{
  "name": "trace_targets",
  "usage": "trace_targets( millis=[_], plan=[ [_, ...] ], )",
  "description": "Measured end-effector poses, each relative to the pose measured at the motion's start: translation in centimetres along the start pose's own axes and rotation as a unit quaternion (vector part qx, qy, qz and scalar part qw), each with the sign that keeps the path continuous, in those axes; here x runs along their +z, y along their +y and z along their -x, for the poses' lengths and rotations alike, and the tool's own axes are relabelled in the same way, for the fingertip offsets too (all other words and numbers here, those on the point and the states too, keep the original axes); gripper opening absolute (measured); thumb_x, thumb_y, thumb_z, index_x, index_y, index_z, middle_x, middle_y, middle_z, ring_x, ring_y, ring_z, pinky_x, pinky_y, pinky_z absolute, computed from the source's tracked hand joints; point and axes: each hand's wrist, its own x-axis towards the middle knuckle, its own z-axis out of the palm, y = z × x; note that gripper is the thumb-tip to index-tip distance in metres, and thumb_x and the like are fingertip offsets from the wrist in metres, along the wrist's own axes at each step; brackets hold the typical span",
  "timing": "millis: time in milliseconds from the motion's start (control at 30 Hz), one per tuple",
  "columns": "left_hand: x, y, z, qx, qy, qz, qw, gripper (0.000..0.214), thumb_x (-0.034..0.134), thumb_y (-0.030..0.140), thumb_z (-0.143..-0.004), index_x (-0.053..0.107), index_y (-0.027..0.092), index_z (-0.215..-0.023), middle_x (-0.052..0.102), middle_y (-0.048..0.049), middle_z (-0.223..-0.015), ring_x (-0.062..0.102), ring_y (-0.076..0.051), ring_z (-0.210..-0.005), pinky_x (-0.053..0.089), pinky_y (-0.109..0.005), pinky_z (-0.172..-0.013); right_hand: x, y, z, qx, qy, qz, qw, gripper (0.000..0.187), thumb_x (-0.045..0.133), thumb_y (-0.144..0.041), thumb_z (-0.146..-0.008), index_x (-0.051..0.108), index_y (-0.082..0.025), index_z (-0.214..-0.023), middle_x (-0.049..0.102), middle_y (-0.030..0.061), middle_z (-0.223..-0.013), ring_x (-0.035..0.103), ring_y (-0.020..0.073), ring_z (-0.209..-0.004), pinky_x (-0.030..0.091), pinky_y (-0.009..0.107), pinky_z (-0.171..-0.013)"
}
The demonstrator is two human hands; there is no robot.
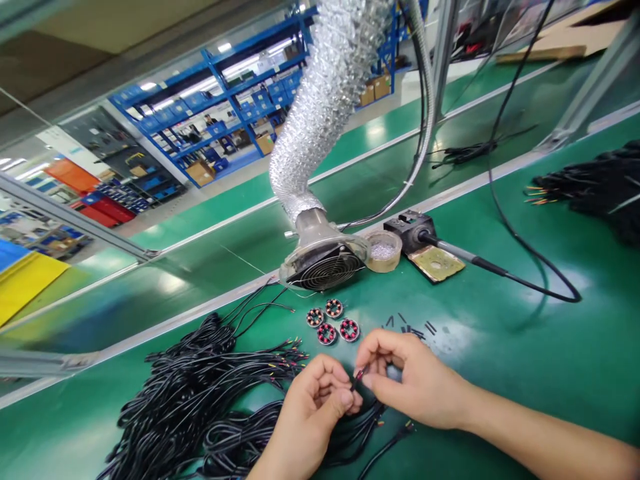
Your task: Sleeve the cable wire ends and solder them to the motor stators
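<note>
My left hand (pixel 320 407) is closed, pinching a thin black cable (pixel 354 385) between thumb and fingers. From the other side, the thumb and forefinger of my right hand (pixel 405 377) close on the cable's end, where a bit of red shows. Just beyond my fingertips sit several small round parts (pixel 327 333) with red and orange pieces around a ring. Short black tube pieces (pixel 413 331) lie scattered past my right hand. Bundles of black cables (pixel 200 380) with bare coloured wire ends spread left of and beneath my hands.
A soldering iron (pixel 460 257) rests in its stand (pixel 413 230), beside a round tub (pixel 384 252). A fume extractor fan (pixel 327 267) hangs on a silver duct (pixel 320 113) over the green bench (pixel 550 347). More black cables (pixel 595 187) lie at far right; the iron's cord loops across the right side.
</note>
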Motion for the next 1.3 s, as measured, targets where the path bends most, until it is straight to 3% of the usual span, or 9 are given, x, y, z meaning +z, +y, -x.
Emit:
trace_targets(
  millis=[267, 533, 633, 733, 800, 900, 1133, 1233, 1300],
  plan=[
    [0.0, 0.0, 0.2, -0.006, 0.003, 0.010, 1.000, 0.035, 0.077, 0.042, -0.079, 0.055, 0.015, -0.084, 0.062, -0.0001, -0.071, 0.059, -0.011, -0.067, 0.046, -0.022, -0.068, -1.0, -0.2, 0.0, 0.009, -0.027, 0.070, 0.997, 0.009, 0.056, -0.017, -0.084, 0.065, -0.016, -0.082, 0.063, -0.0007, -0.072, 0.053, 0.0115, -0.065, 0.044, 0.022, -0.061],
    [-0.1, -0.3, 0.2, -0.006, -0.018, -0.012, 1.000, 0.032, 0.075, 0.040, -0.082, 0.054, 0.015, -0.087, 0.059, 0.0010, -0.072, 0.058, -0.011, -0.070, 0.046, -0.024, -0.070, 0.3, 0.1, -0.3, 0.060, -0.081, 0.085, 0.991, 0.006, 0.058, -0.014, -0.079, 0.063, -0.017, -0.078, 0.059, -0.0036, -0.060, 0.051, 0.0102, -0.055, 0.039, 0.019, -0.051],
    [-0.1, -0.3, 0.2, -0.013, -0.027, -0.030, 0.999, 0.030, 0.074, 0.038, -0.083, 0.054, 0.016, -0.088, 0.059, 0.0009, -0.074, 0.058, -0.012, -0.072, 0.045, -0.025, -0.073, -1.5, -0.7, -0.2, 0.024, -0.104, 0.152, 0.983, 0.006, 0.062, -0.016, -0.078, 0.065, -0.020, -0.080, 0.062, -0.0025, -0.066, 0.055, 0.0120, -0.058, 0.042, 0.021, -0.054],
    [-0.2, -0.3, 0.2, -0.016, -0.025, -0.058, 0.998, 0.029, 0.073, 0.038, -0.083, 0.054, 0.017, -0.089, 0.059, 0.0002, -0.076, 0.058, -0.012, -0.073, 0.045, -0.026, -0.074, -5.6, -1.5, 0.2, 0.016, -0.059, 0.323, 0.944, 0.006, 0.064, -0.020, -0.078, 0.066, -0.023, -0.084, 0.066, -0.0002, -0.079, 0.058, 0.0155, -0.067, 0.043, 0.024, -0.061],
    [-0.3, -0.3, 0.2, -0.013, -0.019, -0.084, 0.996, 0.028, 0.075, 0.036, -0.081, 0.055, 0.017, -0.088, 0.059, -0.0002, -0.077, 0.056, -0.012, -0.074, 0.044, -0.025, -0.074, -8.4, -1.7, 0.5, 0.063, 0.019, 0.458, 0.887, 0.006, 0.059, -0.019, -0.080, 0.061, -0.022, -0.076, 0.065, 0.0009, -0.076, 0.058, 0.0177, -0.068, 0.040, 0.027, -0.061],
    [-0.4, -0.4, 0.2, -0.017, -0.010, -0.103, 0.994, 0.027, 0.078, 0.031, -0.077, 0.057, 0.016, -0.085, 0.058, 0.0000, -0.077, 0.053, -0.011, -0.073, 0.042, -0.022, -0.071, -10.9, -1.2, 0.6, 0.147, 0.023, 0.550, 0.822, 0.010, 0.057, -0.020, -0.079, 0.056, -0.022, -0.070, 0.063, 0.0006, -0.069, 0.058, 0.0190, -0.065, 0.035, 0.027, -0.058],
    [-0.5, -0.7, 0.1, -0.031, 0.002, -0.075, 0.997, 0.027, 0.077, 0.034, -0.076, 0.061, 0.014, -0.085, 0.059, -0.0004, -0.070, 0.054, -0.011, -0.066, 0.041, -0.022, -0.064, -9.5, 0.1, 0.3, 0.176, 0.009, 0.588, 0.790, 0.014, 0.052, -0.015, -0.076, 0.048, -0.021, -0.064, 0.061, 0.0042, -0.065, 0.057, 0.0220, -0.061, 0.027, 0.029, -0.054],
    [-0.4, -0.7, 0.1, -0.033, 0.007, -0.069, 0.997, 0.026, 0.077, 0.034, -0.076, 0.061, 0.014, -0.083, 0.060, -0.0004, -0.070, 0.057, -0.013, -0.068, 0.044, -0.023, -0.067, -9.6, 0.0, 0.2, 0.158, 0.019, 0.597, 0.786, 0.016, 0.051, -0.015, -0.077, 0.045, -0.021, -0.063, 0.060, 0.0053, -0.066, 0.056, 0.0217, -0.062, 0.030, 0.030, -0.056],
    [-0.4, -0.7, 0.0, -0.032, 0.010, -0.072, 0.997, 0.025, 0.076, 0.034, -0.077, 0.061, 0.015, -0.081, 0.060, -0.0003, -0.069, 0.058, -0.013, -0.068, 0.044, -0.023, -0.067, -9.7, -0.4, 0.3, 0.134, 0.045, 0.583, 0.800, 0.013, 0.049, -0.016, -0.080, 0.045, -0.021, -0.068, 0.059, 0.0039, -0.068, 0.055, 0.0193, -0.062, 0.034, 0.030, -0.058]
  ],
)
